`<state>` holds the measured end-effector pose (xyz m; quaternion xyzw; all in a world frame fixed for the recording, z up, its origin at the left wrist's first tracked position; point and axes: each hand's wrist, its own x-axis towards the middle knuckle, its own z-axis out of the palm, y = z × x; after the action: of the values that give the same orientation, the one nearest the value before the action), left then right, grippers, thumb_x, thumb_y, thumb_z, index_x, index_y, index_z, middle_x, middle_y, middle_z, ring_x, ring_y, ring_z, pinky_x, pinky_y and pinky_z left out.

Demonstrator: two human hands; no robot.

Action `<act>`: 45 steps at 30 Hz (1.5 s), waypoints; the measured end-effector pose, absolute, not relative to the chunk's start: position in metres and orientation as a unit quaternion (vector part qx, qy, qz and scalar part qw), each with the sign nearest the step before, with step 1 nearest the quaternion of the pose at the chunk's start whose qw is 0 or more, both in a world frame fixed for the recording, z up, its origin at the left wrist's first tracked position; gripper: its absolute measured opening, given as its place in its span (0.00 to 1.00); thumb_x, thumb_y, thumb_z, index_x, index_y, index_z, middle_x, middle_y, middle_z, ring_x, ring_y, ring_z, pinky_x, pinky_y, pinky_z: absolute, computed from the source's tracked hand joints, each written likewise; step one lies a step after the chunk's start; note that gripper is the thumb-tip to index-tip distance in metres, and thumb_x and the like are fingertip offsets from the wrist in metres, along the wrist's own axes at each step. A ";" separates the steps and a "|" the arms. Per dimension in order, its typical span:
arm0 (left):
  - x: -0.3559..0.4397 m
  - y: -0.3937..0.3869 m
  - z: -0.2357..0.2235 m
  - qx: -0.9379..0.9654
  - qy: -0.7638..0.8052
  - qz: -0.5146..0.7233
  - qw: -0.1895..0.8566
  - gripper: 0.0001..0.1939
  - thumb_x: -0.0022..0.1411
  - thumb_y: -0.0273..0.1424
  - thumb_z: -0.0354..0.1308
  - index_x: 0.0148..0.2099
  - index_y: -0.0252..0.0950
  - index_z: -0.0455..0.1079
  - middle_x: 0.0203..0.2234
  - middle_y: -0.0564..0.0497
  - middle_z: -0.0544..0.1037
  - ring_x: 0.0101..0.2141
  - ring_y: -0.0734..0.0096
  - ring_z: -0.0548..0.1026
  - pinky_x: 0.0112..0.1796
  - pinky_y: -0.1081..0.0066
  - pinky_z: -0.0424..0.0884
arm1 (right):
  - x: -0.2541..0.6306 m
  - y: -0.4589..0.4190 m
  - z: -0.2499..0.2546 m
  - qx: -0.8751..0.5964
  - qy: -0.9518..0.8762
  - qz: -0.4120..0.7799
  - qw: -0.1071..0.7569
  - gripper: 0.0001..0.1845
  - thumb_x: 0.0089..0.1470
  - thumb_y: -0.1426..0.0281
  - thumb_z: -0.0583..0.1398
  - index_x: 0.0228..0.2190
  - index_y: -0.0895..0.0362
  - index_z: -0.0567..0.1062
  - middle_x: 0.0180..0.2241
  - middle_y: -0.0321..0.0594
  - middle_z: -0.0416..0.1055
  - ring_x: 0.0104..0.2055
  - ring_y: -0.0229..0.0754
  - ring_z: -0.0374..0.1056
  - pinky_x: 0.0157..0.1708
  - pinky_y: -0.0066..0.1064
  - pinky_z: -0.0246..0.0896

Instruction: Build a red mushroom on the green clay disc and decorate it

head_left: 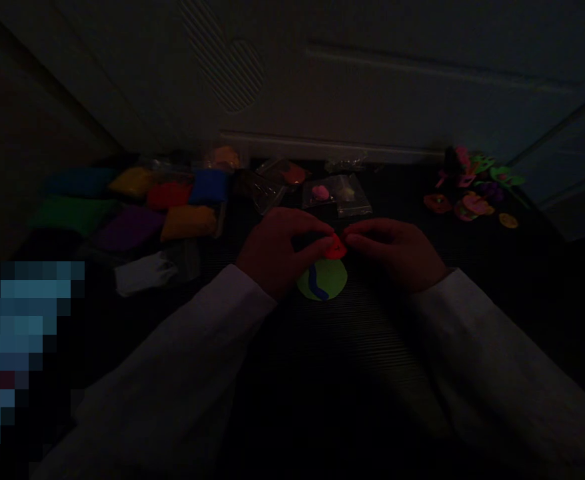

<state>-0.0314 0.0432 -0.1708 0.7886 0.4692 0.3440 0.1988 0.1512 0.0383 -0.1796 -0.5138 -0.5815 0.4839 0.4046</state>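
The left hand (288, 250) pinches a red piece (336, 249); whether the right hand (397, 252) does, I cannot tell. Any packet (190, 222) lettering is too dim.

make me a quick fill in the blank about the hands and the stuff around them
The small piece at the left hand's fingertips is coloured ____.
The wavy strip on the green disc is coloured ____.
The white slab lies to the ____ of the left hand.
The colourful shapes lie to the ____ of the right hand.

Missing words: red; blue; left; right
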 end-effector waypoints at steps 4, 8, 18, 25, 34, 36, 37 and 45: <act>-0.032 0.043 -0.171 0.784 0.477 0.343 0.200 0.09 0.53 0.35 0.55 0.36 0.41 0.73 0.34 0.54 0.77 0.39 0.67 0.72 0.44 0.66 0.63 | 0.154 0.038 -0.178 -0.526 -0.539 0.504 0.423 0.10 0.40 0.69 0.64 0.30 0.53 0.76 0.26 0.32 0.73 0.27 0.34 0.67 0.31 0.30 0.62; -0.033 0.044 -0.171 0.784 0.473 0.349 0.198 0.09 0.54 0.34 0.55 0.36 0.40 0.73 0.34 0.53 0.77 0.38 0.67 0.72 0.44 0.66 0.64 | 0.155 0.039 -0.177 -0.540 -0.538 0.495 0.418 0.10 0.40 0.71 0.63 0.30 0.55 0.76 0.26 0.33 0.74 0.29 0.35 0.68 0.32 0.31 0.62; -0.032 0.043 -0.168 0.799 0.473 0.312 0.201 0.12 0.54 0.36 0.54 0.37 0.39 0.74 0.34 0.52 0.77 0.39 0.67 0.72 0.44 0.66 0.65 | 0.150 0.038 -0.177 -0.527 -0.616 0.434 0.393 0.07 0.42 0.68 0.63 0.28 0.55 0.76 0.29 0.35 0.75 0.33 0.38 0.70 0.36 0.32 0.64; -0.031 0.042 -0.167 0.792 0.484 0.312 0.205 0.11 0.53 0.37 0.54 0.37 0.39 0.74 0.34 0.53 0.78 0.39 0.68 0.72 0.43 0.67 0.65 | 0.148 0.038 -0.176 -0.541 -0.644 0.392 0.372 0.08 0.44 0.66 0.62 0.29 0.56 0.75 0.30 0.36 0.75 0.32 0.38 0.69 0.33 0.31 0.63; -0.031 0.043 -0.169 0.793 0.479 0.314 0.205 0.11 0.53 0.36 0.54 0.37 0.39 0.74 0.34 0.53 0.78 0.38 0.68 0.72 0.43 0.67 0.65 | 0.149 0.038 -0.177 -0.549 -0.656 0.375 0.357 0.10 0.44 0.63 0.61 0.29 0.56 0.75 0.30 0.36 0.74 0.32 0.39 0.69 0.32 0.32 0.62; -0.031 0.043 -0.169 0.793 0.476 0.316 0.209 0.11 0.53 0.36 0.55 0.36 0.40 0.74 0.34 0.53 0.78 0.39 0.68 0.72 0.43 0.67 0.65 | 0.148 0.037 -0.177 -0.550 -0.652 0.377 0.361 0.09 0.44 0.64 0.61 0.29 0.56 0.75 0.29 0.36 0.74 0.31 0.38 0.69 0.32 0.32 0.62; -0.031 0.043 -0.169 0.793 0.476 0.317 0.209 0.10 0.53 0.36 0.55 0.36 0.40 0.74 0.34 0.53 0.78 0.39 0.68 0.72 0.43 0.67 0.65 | 0.147 0.037 -0.177 -0.553 -0.650 0.377 0.360 0.10 0.44 0.64 0.61 0.29 0.56 0.75 0.29 0.36 0.74 0.31 0.38 0.69 0.32 0.32 0.62; -0.031 0.042 -0.168 0.790 0.480 0.316 0.215 0.11 0.53 0.36 0.55 0.37 0.39 0.74 0.34 0.53 0.77 0.39 0.68 0.72 0.43 0.67 0.65 | 0.151 0.038 -0.176 -0.529 -0.651 0.401 0.369 0.08 0.45 0.67 0.61 0.30 0.56 0.75 0.31 0.36 0.75 0.34 0.38 0.69 0.35 0.31 0.63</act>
<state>-0.0312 0.0420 -0.1683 0.7896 0.4801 0.3159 0.2151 0.1510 0.0379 -0.1756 -0.5286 -0.6508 0.4013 0.3687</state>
